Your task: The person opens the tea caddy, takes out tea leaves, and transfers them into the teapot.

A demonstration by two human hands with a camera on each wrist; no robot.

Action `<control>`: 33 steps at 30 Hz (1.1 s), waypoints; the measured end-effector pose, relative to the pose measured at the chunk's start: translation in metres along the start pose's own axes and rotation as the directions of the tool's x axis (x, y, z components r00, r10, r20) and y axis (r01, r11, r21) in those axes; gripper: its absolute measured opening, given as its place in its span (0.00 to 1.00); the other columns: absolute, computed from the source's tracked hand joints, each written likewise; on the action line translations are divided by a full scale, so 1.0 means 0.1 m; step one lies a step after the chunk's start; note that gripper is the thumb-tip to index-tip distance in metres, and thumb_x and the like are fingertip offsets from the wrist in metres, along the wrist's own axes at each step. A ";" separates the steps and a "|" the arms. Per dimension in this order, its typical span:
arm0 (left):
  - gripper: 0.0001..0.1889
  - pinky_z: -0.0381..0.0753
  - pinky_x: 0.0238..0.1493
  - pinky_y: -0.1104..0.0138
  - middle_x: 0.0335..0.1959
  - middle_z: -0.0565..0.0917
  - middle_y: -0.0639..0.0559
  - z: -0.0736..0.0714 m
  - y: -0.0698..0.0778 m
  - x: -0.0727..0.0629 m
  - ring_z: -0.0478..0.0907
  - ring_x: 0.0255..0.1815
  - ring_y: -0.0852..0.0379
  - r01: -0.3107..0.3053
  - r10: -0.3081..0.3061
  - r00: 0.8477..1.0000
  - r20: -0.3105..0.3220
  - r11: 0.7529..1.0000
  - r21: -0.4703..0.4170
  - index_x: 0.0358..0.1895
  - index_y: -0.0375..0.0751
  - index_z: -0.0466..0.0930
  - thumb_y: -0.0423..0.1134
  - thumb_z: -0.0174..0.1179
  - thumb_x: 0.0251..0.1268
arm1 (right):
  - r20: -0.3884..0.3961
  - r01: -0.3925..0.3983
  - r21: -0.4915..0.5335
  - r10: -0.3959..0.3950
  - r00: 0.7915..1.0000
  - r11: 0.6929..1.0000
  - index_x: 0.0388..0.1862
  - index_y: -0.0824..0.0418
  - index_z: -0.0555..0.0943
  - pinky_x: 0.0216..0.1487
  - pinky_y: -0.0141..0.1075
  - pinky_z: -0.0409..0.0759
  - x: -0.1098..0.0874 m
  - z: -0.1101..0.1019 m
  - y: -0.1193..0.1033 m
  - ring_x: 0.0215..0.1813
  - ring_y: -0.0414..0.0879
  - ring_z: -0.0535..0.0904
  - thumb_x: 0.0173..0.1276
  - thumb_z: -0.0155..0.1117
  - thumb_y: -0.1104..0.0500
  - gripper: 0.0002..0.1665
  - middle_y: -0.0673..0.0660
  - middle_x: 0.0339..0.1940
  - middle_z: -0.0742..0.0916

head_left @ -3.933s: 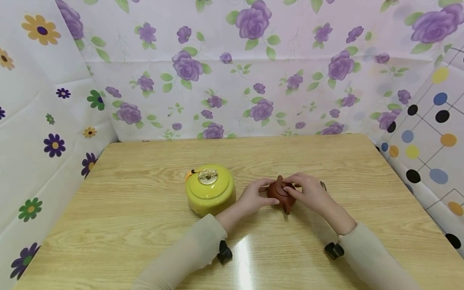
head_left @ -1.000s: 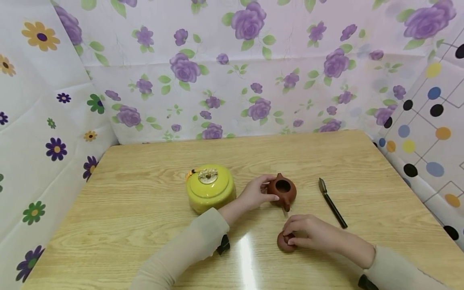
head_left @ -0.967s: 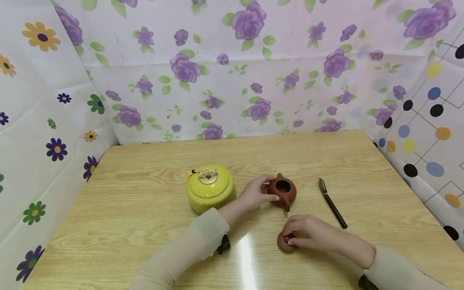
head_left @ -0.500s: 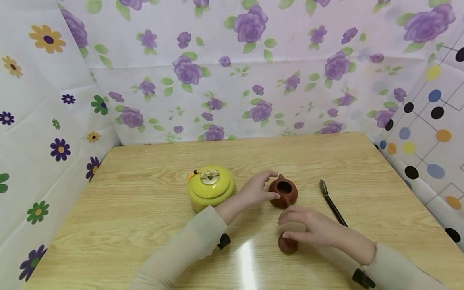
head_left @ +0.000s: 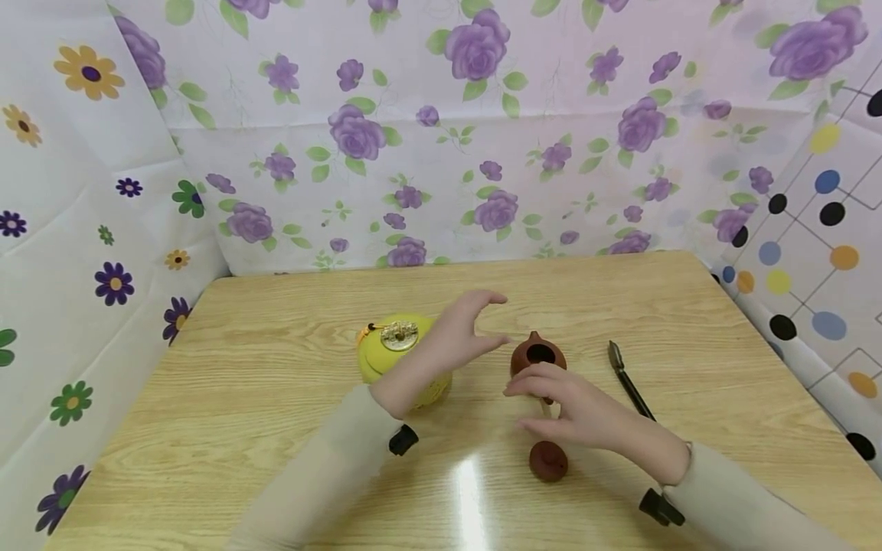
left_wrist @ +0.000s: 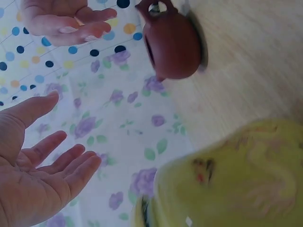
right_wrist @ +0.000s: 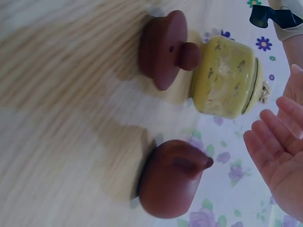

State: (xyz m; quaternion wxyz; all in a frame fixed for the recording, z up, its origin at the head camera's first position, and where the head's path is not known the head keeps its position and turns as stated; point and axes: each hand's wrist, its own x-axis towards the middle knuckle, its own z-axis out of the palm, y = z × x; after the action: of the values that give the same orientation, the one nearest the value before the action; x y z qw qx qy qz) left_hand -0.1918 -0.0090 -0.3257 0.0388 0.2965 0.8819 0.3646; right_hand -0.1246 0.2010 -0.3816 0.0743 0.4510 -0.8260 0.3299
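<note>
A small reddish-brown clay teapot stands uncovered on the table, its round mouth dark. Its lid lies apart on the near side, knob upward, as the right wrist view shows. My left hand is raised over the right side of a yellow lidded jar, thumb and fingers spread, holding nothing. The spread fingers of my right hand hover between teapot and lid, overlapping the teapot's near side in the head view. In the left wrist view the teapot is free of both hands.
Right of the teapot lies a slim tool with a black handle and a pointed dark tip. An orange tassel hangs by the jar's gold-coloured ornament. Flower-printed sheets stand behind and left of the wooden table.
The lid was lifted off the teapot and put on the table. Since then my right hand released the lid and rose; my left hand let go of the teapot and moved up and left.
</note>
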 end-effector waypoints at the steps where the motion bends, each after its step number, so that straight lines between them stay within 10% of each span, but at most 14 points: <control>1: 0.28 0.69 0.66 0.54 0.65 0.72 0.45 -0.03 0.00 -0.01 0.66 0.67 0.47 -0.001 0.001 1.000 -0.017 1.000 0.002 0.65 0.40 0.69 0.42 0.64 0.63 | 0.001 -0.020 -0.002 0.020 1.000 1.000 0.53 0.56 0.79 0.37 0.32 0.79 0.02 0.00 -0.01 0.46 0.40 0.75 0.59 0.71 0.61 0.22 0.52 0.50 0.81; 10: 0.26 0.70 0.66 0.53 0.63 0.74 0.46 -0.36 -0.11 -0.15 0.67 0.67 0.47 0.018 -0.015 0.990 -0.142 1.000 0.021 0.63 0.38 0.71 0.42 0.63 0.64 | -0.136 -0.026 -0.057 0.018 0.990 0.998 0.51 0.60 0.80 0.48 0.41 0.80 0.29 0.10 0.00 0.52 0.47 0.76 0.56 0.73 0.59 0.23 0.54 0.51 0.82; 24: 0.24 0.67 0.67 0.49 0.63 0.74 0.41 -0.71 -0.47 -0.41 0.67 0.66 0.44 0.090 -0.095 0.956 -0.278 0.996 -0.029 0.61 0.37 0.72 0.42 0.62 0.64 | -0.163 -0.247 0.134 0.267 0.950 0.960 0.63 0.62 0.72 0.59 0.50 0.77 0.71 0.31 -0.01 0.63 0.53 0.72 0.58 0.73 0.57 0.34 0.60 0.62 0.77; 33: 0.23 0.65 0.69 0.48 0.61 0.75 0.40 -0.72 -0.69 -0.54 0.67 0.66 0.41 0.125 -0.148 0.943 -0.296 0.988 -0.095 0.60 0.35 0.73 0.41 0.61 0.65 | -0.081 -0.388 0.297 0.427 0.900 0.873 0.68 0.64 0.66 0.65 0.52 0.71 0.92 0.46 -0.04 0.68 0.56 0.67 0.58 0.73 0.55 0.42 0.62 0.67 0.73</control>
State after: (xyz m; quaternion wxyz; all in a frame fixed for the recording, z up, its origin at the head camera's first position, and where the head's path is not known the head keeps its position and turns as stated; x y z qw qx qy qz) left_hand -0.2021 -0.1220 -0.3268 -0.0604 0.1735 0.8816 0.4348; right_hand -0.1673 0.1068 -0.3766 -0.0004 0.2472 -0.8415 0.4804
